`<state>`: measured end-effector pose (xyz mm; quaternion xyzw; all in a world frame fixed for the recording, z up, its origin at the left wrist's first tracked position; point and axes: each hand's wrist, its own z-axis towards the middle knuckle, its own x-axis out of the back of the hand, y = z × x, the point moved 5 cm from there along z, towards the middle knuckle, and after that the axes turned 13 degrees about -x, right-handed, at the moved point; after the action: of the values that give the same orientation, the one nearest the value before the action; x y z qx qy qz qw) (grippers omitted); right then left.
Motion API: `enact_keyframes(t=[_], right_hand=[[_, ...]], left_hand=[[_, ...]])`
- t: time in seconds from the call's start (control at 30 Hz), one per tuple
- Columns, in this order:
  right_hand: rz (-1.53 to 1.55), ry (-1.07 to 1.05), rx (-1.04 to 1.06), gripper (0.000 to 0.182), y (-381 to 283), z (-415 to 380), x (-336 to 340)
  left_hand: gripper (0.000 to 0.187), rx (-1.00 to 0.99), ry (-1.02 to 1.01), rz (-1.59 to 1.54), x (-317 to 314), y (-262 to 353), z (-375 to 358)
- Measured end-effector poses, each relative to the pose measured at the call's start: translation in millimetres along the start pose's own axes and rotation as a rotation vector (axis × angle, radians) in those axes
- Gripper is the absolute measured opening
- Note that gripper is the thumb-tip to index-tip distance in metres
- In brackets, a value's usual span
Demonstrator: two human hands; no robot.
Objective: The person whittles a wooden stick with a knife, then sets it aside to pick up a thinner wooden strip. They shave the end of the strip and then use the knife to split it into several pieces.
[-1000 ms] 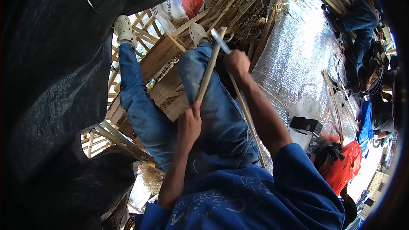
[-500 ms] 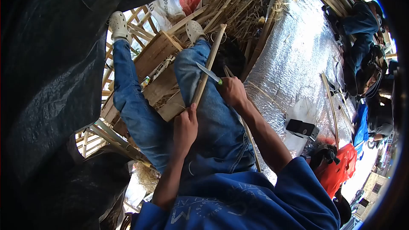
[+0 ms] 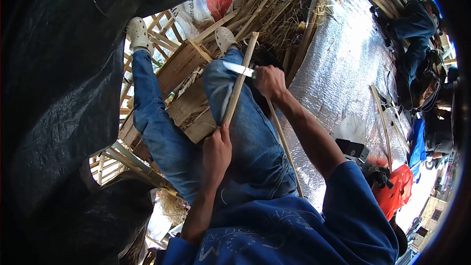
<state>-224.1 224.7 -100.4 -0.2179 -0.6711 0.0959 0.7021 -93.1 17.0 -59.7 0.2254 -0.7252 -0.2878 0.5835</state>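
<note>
My left hand (image 3: 217, 151) grips the near end of a bamboo strip (image 3: 237, 91), which slants up across my right thigh and past the knee. In my right hand (image 3: 269, 81) is a knife (image 3: 238, 68), closed in the fist with most of the handle hidden. The bright blade lies across the strip's upper part, its tip pointing left over my jeans (image 3: 221, 83). Blade and strip appear to touch. Below the right hand, a second thin stick (image 3: 283, 142) runs alongside my thigh.
Silver foil sheeting (image 3: 333, 64) spreads to the right, with a black box-shaped device (image 3: 351, 150) and a red plastic bag (image 3: 395, 191) on that side. A wooden crate (image 3: 182, 66) stands between my legs. Black tarp (image 3: 64, 93) hangs at left. Another person's leg (image 3: 412, 24) shows far right.
My right hand and the knife have moved up along the bamboo strip, and the blade has turned flatter across it. The left hand still holds the lower end, shifted only slightly.
</note>
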Motion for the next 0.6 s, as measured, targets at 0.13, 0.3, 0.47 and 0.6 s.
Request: enact_keyframes(t=[0.13,0.3,0.47,0.6], right_hand=[[-0.103,0.084,-0.187,0.027,18.7,63.4,18.4],[-0.243,0.001,-0.196,0.023,22.2,85.2,24.9],[-0.266,-0.015,-0.273,0.022,24.6,88.3,17.7],[-0.282,-0.092,-0.252,0.022,21.6,92.7,21.5]], left_hand=[[0.047,0.022,-0.046,0.019,1.5,4.9,-3.4],[0.048,0.012,-0.050,-0.019,-2.0,2.1,5.8],[0.052,0.021,-0.070,-0.073,-3.8,-0.3,8.7],[0.058,0.050,-0.125,-0.171,-8.0,-11.2,10.6]])
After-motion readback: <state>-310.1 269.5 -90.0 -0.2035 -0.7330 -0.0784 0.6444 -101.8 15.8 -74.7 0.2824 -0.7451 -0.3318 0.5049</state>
